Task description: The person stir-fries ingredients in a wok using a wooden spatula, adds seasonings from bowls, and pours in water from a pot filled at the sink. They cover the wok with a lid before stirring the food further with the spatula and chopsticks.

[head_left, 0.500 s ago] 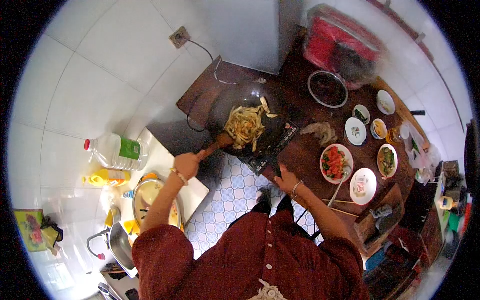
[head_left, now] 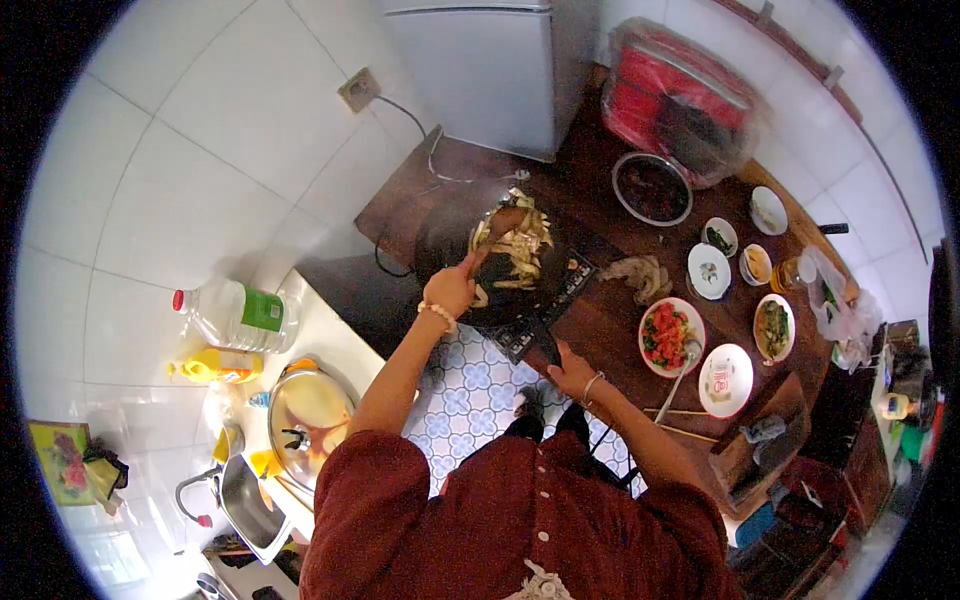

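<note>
My left hand is closed around the handle of a wooden spatula, whose blade lies among pale strips of food in a dark wok. The wok sits on an induction cooker with a black control panel. At the near side of the wok, my right hand grips the wok handle. Right of the cooker lies a crumpled cloth. Near my right hand stands a bowl of red and green chopped vegetables with a metal spoon in it.
More bowls, a white plate and a dark-filled metal bowl stand on the table's right side. A fridge is behind the wok. On the left are a large bottle, a lidded pan and a sink.
My left hand has moved right and up with the spatula, further into the wok. The food has shifted toward the wok's upper right. My right hand remains on the handle, slightly lower.
</note>
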A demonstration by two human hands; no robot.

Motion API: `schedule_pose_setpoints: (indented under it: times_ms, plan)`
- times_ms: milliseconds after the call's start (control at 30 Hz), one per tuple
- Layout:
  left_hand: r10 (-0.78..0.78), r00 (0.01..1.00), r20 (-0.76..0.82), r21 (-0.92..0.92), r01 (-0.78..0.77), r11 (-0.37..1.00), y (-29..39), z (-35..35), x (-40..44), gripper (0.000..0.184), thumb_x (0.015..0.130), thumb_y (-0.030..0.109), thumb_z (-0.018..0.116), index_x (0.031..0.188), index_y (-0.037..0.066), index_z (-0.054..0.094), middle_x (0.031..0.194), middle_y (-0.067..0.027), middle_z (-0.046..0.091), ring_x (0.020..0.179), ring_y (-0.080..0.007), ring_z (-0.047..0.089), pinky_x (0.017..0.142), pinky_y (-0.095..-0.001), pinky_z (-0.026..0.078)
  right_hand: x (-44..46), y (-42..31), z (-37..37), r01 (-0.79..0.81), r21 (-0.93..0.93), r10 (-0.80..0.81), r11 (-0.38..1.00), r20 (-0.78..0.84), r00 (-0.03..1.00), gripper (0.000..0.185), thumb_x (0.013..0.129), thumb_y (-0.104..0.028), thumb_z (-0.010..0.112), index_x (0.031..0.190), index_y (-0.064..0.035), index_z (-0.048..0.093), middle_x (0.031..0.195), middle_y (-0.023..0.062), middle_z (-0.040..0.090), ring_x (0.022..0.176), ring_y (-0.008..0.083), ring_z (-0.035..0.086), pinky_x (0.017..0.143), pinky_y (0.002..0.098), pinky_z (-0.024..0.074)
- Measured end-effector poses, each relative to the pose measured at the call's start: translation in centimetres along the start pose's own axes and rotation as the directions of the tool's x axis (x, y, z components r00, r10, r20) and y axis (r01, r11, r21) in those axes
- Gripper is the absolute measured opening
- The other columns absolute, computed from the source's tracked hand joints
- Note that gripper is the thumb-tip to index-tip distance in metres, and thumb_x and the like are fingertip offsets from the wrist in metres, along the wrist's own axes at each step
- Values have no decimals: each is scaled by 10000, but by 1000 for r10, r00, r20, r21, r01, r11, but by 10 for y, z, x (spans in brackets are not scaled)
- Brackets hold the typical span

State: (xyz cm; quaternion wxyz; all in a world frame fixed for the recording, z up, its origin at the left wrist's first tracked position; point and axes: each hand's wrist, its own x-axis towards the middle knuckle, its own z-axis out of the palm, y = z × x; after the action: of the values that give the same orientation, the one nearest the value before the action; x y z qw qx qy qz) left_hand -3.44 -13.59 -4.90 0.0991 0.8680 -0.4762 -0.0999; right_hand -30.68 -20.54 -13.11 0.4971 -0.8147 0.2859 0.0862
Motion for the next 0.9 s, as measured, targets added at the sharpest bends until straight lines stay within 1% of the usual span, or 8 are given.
schedule_pose_setpoints:
  times_ms: [67,133,367,500,567,633,767,900]
  plan:
    - [-49,994,99,103,39,994,6,-3,-3,441,779,149,482,1218,139,442,772,-164,612,699,-346,593,616,-460,469,2,7,5,109,-61,-113,992,-79,990,671,805,-261,496,1320,17,168,1006,321,526,869,459,532,815,451,413]
    - [-20,976,215,261,-38,965,10,-17,-19,426,780,148,471,1204,161,442,779,-155,616,708,-333,601,609,-463,469,1,5,7,59,-64,-63,996,-67,996,671,805,-262,496,1321,15,169,995,320,530,866,452,537,805,457,415]
    - [94,970,223,165,-133,977,-64,-131,-58,382,753,213,511,1134,237,523,825,-143,617,752,-352,589,677,-457,467,4,8,4,6,-64,-9,998,-54,999,676,797,-267,508,1322,7,182,956,312,542,829,405,569,764,457,436]
    - [11,938,345,353,-141,925,-74,-159,-83,371,764,192,486,1125,266,525,765,-138,614,709,-344,594,626,-461,470,5,2,0,-121,30,119,992,61,991,679,796,-270,509,1323,11,185,970,309,540,849,405,564,795,440,429]
    - [-5,876,483,457,-247,854,-84,-134,-89,523,749,161,474,1222,380,423,702,-137,594,654,-331,590,566,-458,477,10,19,10,50,-35,-52,998,-63,997,692,798,-266,506,1338,-10,156,906,288,563,801,386,582,758,424,447]
    - [48,866,497,335,-243,910,-57,-114,-91,510,767,154,460,1231,359,410,721,-147,602,639,-336,591,554,-456,472,12,28,14,70,-84,-76,994,-75,994,695,798,-261,509,1341,-16,151,893,284,566,795,385,583,747,426,451]
    - [89,981,172,73,-103,992,-63,2,-100,496,781,184,505,1261,235,391,722,-172,590,661,-357,577,576,-465,454,8,15,3,17,-22,-17,1000,24,1000,757,784,-257,506,1342,13,72,912,315,560,859,448,545,800,472,423]
    - [-70,997,19,-177,73,982,-37,27,-76,445,783,240,494,1225,217,452,758,-196,599,707,-361,582,621,-465,458,1,-3,-9,-48,-16,49,999,97,994,754,784,-266,506,1339,7,75,899,313,563,840,450,548,791,477,426]
